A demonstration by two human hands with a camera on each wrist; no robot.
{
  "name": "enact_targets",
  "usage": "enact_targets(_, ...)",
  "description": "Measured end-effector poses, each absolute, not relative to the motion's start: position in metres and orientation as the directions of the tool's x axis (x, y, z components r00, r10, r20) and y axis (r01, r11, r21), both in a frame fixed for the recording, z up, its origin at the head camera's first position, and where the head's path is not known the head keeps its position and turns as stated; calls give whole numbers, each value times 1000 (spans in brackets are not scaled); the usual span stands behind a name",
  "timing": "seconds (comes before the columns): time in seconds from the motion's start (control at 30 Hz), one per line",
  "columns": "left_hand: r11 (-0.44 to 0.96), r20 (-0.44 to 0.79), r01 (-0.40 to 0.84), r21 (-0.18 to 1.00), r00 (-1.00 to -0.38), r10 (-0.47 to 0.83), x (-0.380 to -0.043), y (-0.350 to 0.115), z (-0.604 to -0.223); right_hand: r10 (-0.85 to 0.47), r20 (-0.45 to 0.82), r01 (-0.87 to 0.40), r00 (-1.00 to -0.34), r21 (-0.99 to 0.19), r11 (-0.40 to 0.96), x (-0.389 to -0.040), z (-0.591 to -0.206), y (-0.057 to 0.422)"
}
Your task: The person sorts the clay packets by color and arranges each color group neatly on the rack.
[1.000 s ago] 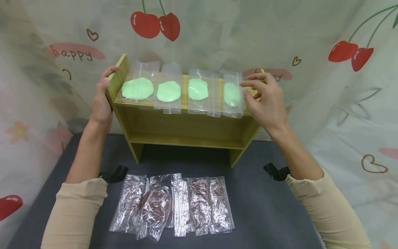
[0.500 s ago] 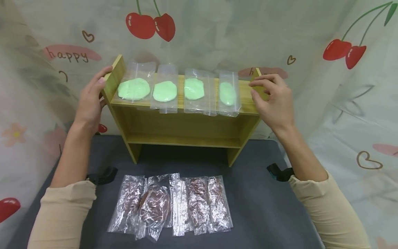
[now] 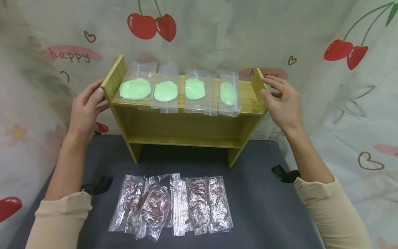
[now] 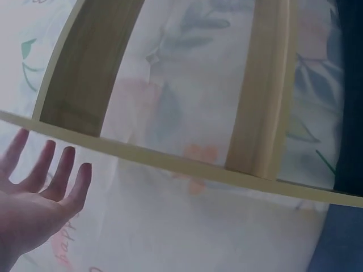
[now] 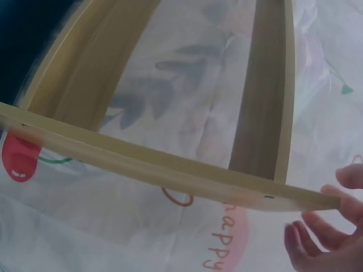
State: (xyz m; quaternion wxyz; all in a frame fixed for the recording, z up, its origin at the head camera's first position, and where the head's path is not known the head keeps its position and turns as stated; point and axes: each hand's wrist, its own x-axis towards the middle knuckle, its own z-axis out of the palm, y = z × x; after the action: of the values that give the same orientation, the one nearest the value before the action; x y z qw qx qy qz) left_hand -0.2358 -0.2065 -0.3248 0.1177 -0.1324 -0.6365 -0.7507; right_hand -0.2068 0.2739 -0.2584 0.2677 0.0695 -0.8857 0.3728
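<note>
A small wooden shelf (image 3: 186, 140) stands on the dark table. On its top board lies a row of several clear zip bags (image 3: 195, 89), each with a flat pale-green piece inside. My left hand (image 3: 84, 114) is at the outer side of the left side panel (image 3: 114, 77); in the left wrist view its fingers (image 4: 59, 175) are spread beside the wood. At the top of the right side panel (image 3: 258, 88) is my right hand (image 3: 286, 103), fingertips at the panel's edge. In the right wrist view its fingers (image 5: 317, 229) are loosely bent and do not wrap round the panel.
Several shiny clear bags with flat brown contents (image 3: 199, 204) lie overlapping on the dark table (image 3: 255, 207) in front of the shelf. A cherry-patterned curtain (image 3: 217, 34) hangs close behind and along both sides.
My right hand has moved right, away from the rightmost green bag, to the right side panel. My left hand has shifted left and lower, outside the left panel. The bags stay in place.
</note>
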Motion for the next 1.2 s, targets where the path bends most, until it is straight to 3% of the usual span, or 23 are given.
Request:
enact_targets(0.23, -189, 339, 335, 923, -941, -12, -217, -214, -340, 50, 306, -196, -951, -719, 667, -202, -262, 287)
enact_targets(0.5, -177, 369, 368, 913, -929, -26, -197, -218, -358, -1, 180, -153, -984, -831, 535, -202, -265, 297)
enact_targets(0.7, -189, 424, 437, 879, -899, -105, -185, -218, -371, -4, 157, -141, -988, -876, 461, -202, -265, 299)
enact_targets(1.2, 33, 401, 401, 915, -916, 3, -151, -233, -417, -92, 203, -220, -975, -936, 275, -208, -277, 309)
